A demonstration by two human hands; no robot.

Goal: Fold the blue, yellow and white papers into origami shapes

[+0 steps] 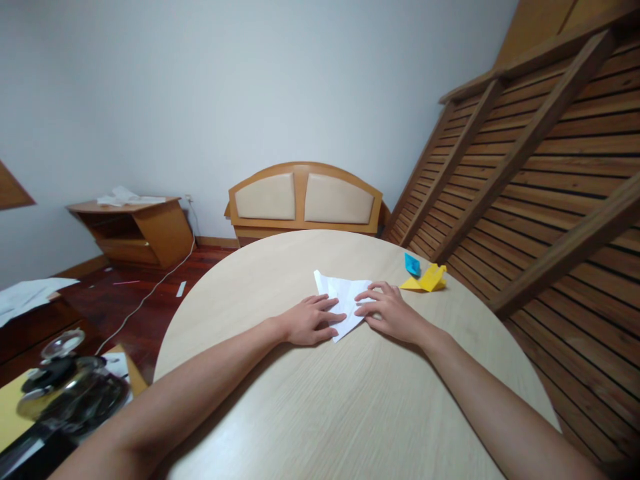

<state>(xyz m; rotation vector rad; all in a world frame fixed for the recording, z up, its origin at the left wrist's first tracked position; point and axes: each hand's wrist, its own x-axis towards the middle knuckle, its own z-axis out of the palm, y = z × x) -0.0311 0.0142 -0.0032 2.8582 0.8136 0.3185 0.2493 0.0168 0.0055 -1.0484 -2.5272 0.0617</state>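
Observation:
A folded sheet of white paper (345, 291) lies on the round wooden table (300, 407), with one corner rising at its upper left. My left hand (313, 320) rests on the paper's left part, its fingers spread and pointing right. From the other side my right hand (393, 311) touches the right edge, fingers slightly bent and apart, palm down. Neither hand is closed around the sheet. Just beyond my right hand sit a yellow folded-paper figure (429, 279) and a small blue folded-paper piece (413, 264).
A slatted wooden bed frame (525, 160) leans along the right side of the table. Behind the table stands a padded headboard (300, 197). At lower left is a glass pot (75, 393); farther back, a wooden cabinet (165, 233) has papers on top.

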